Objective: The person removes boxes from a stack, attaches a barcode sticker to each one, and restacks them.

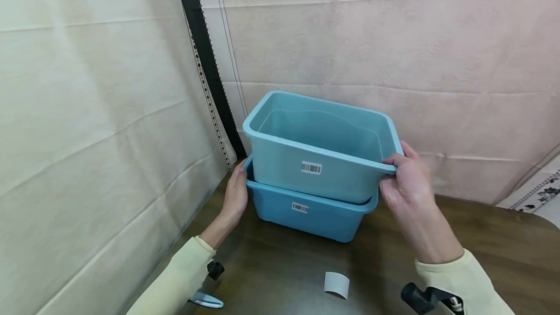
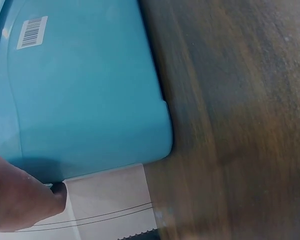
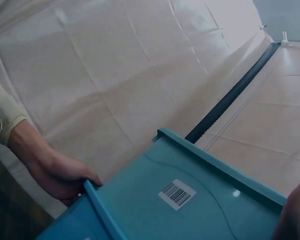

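Note:
Two blue plastic bins with barcode labels are nested in the head view. The lighter upper bin (image 1: 280, 159) sits partway inside the darker lower bin (image 1: 306, 220), tilted with its left end higher. My right hand (image 1: 409, 186) grips the upper bin's right rim, thumb over the edge and fingers beneath. At the other end my left hand (image 1: 236, 193) holds the lower bin's left rim. In the left wrist view the lower bin (image 2: 90, 100) stands on the table. The right wrist view shows the left hand (image 3: 65, 175) at the lower bin's rim, beside the upper bin (image 3: 190, 170).
A small curled white paper piece (image 1: 336, 284) lies on the brown wooden table (image 1: 271, 276) in front of the bins. Near the left sleeve is a light blue handled object (image 1: 206, 300). Pale cloth walls (image 1: 393, 47) stand behind and to the left.

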Demonstrator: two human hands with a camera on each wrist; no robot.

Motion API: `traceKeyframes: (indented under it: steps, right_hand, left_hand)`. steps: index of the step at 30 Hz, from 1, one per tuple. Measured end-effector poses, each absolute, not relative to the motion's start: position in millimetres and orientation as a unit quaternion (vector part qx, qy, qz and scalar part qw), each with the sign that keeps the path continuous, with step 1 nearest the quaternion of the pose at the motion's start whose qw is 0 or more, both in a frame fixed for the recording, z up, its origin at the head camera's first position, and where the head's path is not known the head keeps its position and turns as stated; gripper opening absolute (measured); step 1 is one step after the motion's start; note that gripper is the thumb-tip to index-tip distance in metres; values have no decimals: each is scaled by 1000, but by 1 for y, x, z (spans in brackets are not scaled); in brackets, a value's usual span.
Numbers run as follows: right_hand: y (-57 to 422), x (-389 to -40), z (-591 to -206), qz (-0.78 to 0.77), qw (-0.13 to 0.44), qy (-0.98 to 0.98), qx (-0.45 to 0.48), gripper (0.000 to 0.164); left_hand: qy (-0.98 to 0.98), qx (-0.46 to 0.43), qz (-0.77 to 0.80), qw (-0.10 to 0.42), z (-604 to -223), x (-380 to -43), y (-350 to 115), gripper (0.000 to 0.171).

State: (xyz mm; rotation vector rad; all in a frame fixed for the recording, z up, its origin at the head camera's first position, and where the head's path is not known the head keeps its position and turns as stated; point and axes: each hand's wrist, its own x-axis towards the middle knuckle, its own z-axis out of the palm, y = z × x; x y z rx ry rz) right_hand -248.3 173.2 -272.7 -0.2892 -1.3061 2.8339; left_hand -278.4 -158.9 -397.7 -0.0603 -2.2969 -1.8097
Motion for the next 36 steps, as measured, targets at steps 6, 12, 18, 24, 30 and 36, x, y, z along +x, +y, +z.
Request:
traceKeyframes:
  steps: [6,12,18,24,30,36]
  right_hand:
    - [156,-250,-288,847,9,-524,-91,75]
    - [153,-255,-312,765,23,-640,-63,69]
    - [158,-252,-335,684,45,-725,-63,62]
    - [159,-251,-352,641,61,-764,-46,59]
    - [162,-254,-361,622,72,-779,-30,60]
    - [172,-252,-363,603,70,-794,-6,73]
  left_hand:
    - [-767,-11,-632,111,-403,-282,-162,48]
    - [-727,-14,-673,134,-428,-298,-167,46]
    - [-729,-7,-672,132,-430,-299,-170,42]
    - [-736,-3,-663,134,-430,-300,-172,42]
    - [-750,-6,-650,125,-428,-299,-174,42]
    - [-757,1,-648,88,-423,-294,-177,44]
